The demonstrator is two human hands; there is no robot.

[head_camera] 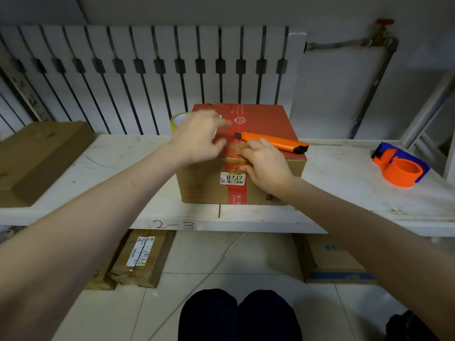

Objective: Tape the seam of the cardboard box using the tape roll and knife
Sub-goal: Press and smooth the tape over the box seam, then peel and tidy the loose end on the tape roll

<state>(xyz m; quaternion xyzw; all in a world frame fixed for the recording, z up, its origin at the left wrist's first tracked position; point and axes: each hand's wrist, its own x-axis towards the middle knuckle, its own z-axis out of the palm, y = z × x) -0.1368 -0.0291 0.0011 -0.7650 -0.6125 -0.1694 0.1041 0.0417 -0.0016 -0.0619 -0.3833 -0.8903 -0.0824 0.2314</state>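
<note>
A cardboard box with a red printed top stands on the white shelf. A red strip runs over its top and down the front past a white label. An orange knife lies on the box top at the right. A yellowish tape roll peeks out behind the box's left rear corner. My left hand hovers blurred over the box top, fingers spread, holding nothing. My right hand presses its fingers on the front top edge of the box at the strip.
An orange and blue tape dispenser sits at the right of the shelf. A flat brown carton lies at the left. Further cartons rest on the tiled floor under the shelf. A radiator stands behind.
</note>
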